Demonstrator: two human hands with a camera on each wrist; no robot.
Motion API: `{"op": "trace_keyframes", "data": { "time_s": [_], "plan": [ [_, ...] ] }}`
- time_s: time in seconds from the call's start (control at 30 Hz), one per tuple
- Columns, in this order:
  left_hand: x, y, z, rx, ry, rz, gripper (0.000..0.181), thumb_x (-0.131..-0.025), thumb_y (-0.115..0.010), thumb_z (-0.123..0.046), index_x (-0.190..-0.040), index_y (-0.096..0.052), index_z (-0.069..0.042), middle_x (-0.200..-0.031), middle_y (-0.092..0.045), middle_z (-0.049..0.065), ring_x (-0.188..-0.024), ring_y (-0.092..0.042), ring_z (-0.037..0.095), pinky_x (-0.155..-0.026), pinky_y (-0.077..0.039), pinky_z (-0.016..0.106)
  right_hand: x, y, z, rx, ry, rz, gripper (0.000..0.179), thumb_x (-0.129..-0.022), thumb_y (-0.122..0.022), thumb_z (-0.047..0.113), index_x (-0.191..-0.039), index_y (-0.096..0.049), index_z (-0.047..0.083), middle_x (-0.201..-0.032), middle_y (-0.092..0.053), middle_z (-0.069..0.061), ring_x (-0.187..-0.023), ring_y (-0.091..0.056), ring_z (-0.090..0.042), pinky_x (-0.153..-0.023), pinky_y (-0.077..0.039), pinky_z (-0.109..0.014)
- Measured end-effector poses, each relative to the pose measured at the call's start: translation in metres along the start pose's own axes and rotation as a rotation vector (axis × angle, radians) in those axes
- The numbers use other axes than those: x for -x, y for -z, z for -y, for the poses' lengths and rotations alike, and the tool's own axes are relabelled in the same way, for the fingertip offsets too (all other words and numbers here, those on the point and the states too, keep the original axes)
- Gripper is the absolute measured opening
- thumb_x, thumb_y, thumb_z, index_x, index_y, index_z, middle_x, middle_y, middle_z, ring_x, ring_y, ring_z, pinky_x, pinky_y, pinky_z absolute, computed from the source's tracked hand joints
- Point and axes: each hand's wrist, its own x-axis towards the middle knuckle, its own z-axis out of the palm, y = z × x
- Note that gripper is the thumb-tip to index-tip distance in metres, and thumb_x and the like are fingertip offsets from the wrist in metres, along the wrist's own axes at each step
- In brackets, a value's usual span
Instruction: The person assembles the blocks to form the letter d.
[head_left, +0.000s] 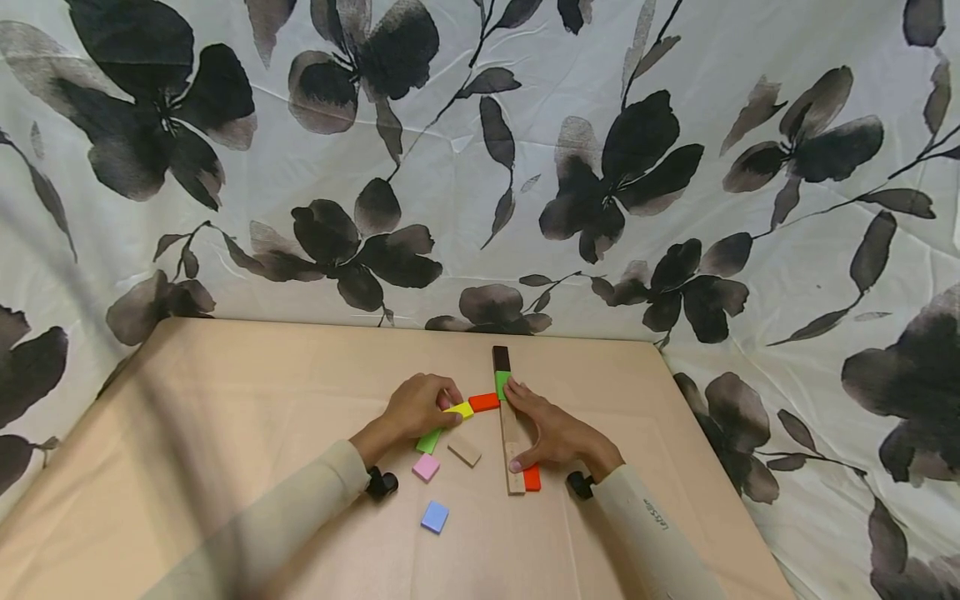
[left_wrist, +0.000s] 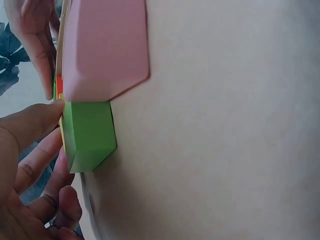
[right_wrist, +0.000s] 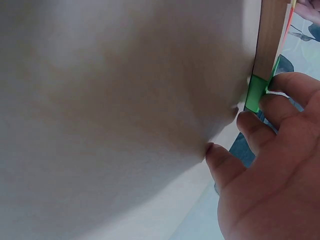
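Note:
My left hand pinches a small yellow block between thumb and fingers. That block lies in a slanting row, with a green block at its lower left and a red block at its upper right. The row's red end meets a long upright line: black block, another green block, then plain wooden pieces. Over this line rests my right hand, spread, fingertips at the upper green block and thumb on the wood lower down. A second red block sits beside the line's bottom end.
Near the row lie a pink block and a loose wooden block. A blue block is closer to me. A floral cloth hangs behind the beige-covered table.

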Motion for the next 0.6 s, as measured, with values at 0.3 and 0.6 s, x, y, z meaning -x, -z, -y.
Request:
{"op": "trace_keyframes", "data": {
  "time_s": [0.3,0.6],
  "plan": [
    [-0.0002,0.0004,-0.0011,-0.024,0.004,-0.005,0.019,-0.085,-0.091,-0.023,-0.099,-0.079,-0.019,-0.077,-0.063,-0.006,-0.082,-0.053,0.014,-0.075,-0.04,0.032,-0.0004,0.0005,0.001,0.007,-0.008,0.002,0.127,-0.075,-0.096,0.039,-0.171,-0.017,0.013,-0.181,-0.002,-0.005,-0.168,-0.001,-0.035,-0.131,-0.011,-0.063],
    [-0.0002,0.0014,-0.0025,-0.038,0.009,-0.015,0.018,-0.085,-0.09,-0.023,-0.097,-0.078,-0.019,-0.077,-0.063,-0.005,-0.084,-0.053,0.015,-0.076,-0.04,0.032,-0.0006,-0.0002,0.0001,-0.007,0.008,-0.001,0.126,-0.076,-0.096,0.037,-0.17,-0.017,0.01,-0.181,-0.003,-0.008,-0.167,-0.003,-0.038,-0.13,-0.012,-0.064]
  ]
}}
